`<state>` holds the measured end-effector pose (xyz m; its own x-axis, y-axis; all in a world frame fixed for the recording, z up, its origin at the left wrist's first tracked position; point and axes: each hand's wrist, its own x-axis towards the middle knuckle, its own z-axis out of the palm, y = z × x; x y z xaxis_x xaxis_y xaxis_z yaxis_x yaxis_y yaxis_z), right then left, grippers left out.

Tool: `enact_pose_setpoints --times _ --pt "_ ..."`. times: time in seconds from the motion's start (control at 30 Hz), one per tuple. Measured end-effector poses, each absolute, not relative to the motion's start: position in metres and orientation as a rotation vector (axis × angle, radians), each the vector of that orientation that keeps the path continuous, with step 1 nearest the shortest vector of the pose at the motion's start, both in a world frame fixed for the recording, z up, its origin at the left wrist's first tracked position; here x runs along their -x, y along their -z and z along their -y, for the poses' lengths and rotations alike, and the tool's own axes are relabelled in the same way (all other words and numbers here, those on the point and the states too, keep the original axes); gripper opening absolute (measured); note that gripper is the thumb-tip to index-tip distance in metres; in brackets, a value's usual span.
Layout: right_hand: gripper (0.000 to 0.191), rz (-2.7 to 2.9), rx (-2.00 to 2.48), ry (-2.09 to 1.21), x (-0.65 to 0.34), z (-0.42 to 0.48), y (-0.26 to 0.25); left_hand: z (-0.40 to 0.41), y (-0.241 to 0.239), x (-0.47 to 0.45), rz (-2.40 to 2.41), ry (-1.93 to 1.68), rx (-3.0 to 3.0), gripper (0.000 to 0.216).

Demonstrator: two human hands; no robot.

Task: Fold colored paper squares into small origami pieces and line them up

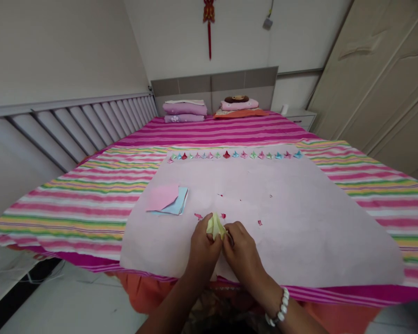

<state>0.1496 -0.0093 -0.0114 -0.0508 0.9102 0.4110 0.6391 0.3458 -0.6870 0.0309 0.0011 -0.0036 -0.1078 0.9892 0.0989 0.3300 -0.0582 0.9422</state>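
A pale yellow piece of folded paper (216, 226) is pinched between both hands, just above the near part of a large white sheet (299, 232). My left hand (204, 243) grips its left side, thumb and fingers closed on it. On the opposite edge, my right hand (242, 250) holds the paper between thumb and fingers, with a white bead bracelet at that wrist. Small red paper scraps (223, 215) lie close beyond the hands. Left of them rests a stack of pink and blue paper squares (167, 199). The fingers hide the paper's lower part.
A row of small folded paper pieces (226, 154) in several colours lines the sheet's far edge. Beneath is a bed with a striped cover (90, 190). Folded bedding (184, 110) sits by the headboard (195, 86). A radiator-like slatted rail (90, 116) runs along the left.
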Motion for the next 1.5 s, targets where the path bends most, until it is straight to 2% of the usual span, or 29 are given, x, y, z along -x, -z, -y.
enact_pose_setpoints --times 0.23,0.43,0.63,0.9,1.13,1.33,1.5 --pt "0.022 1.730 1.364 -0.361 -0.151 0.007 0.014 0.000 0.004 -0.030 -1.594 -1.117 -1.604 0.056" --pt "0.022 1.796 1.309 -0.264 -0.147 0.011 0.018 -0.001 0.002 -0.032 -1.604 -1.118 -1.577 0.071" --pt "0.027 1.812 1.343 -0.194 -0.148 0.010 0.020 0.001 0.001 -0.029 -1.670 -1.079 -1.650 0.067" --pt "0.023 1.684 1.313 -0.368 -0.150 0.006 0.015 -0.003 0.003 -0.028 -1.681 -1.081 -1.633 0.055" --pt "0.015 1.613 1.333 -0.557 -0.153 0.003 0.009 -0.004 0.003 -0.024 -1.611 -1.100 -1.794 0.011" --pt "0.016 1.607 1.348 -0.641 -0.153 -0.001 0.009 -0.004 0.003 -0.024 -1.770 -0.957 -1.929 0.012" --pt "0.020 1.578 1.329 -0.693 -0.156 -0.002 0.012 -0.005 0.008 -0.022 -1.576 -0.944 -1.853 0.020"
